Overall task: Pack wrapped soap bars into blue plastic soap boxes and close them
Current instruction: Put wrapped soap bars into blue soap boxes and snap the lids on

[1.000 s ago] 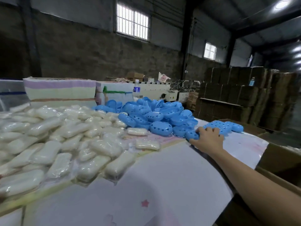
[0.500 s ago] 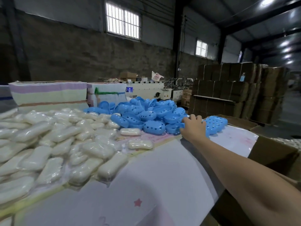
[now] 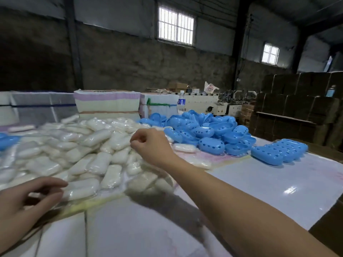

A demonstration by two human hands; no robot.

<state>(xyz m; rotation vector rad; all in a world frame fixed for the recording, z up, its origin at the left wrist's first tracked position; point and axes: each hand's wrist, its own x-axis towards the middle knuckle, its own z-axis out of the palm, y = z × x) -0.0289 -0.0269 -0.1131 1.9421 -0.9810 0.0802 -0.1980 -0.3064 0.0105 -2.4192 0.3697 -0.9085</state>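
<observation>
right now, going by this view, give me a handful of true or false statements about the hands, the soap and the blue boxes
1. The right hand is over the pile of wrapped soap bars. True.
2. The right hand holds a blue soap box. False: no blue box is in it; its fingers are curled above the soap.
3. The heap of blue soap boxes lies on the far right part of the table, beyond the soap. True.
4. The left hand rests on the blue boxes. False: it is at the near edge of the soap pile, fingers by a wrapped bar.
5. A water bottle stands behind the blue heap. True.
</observation>
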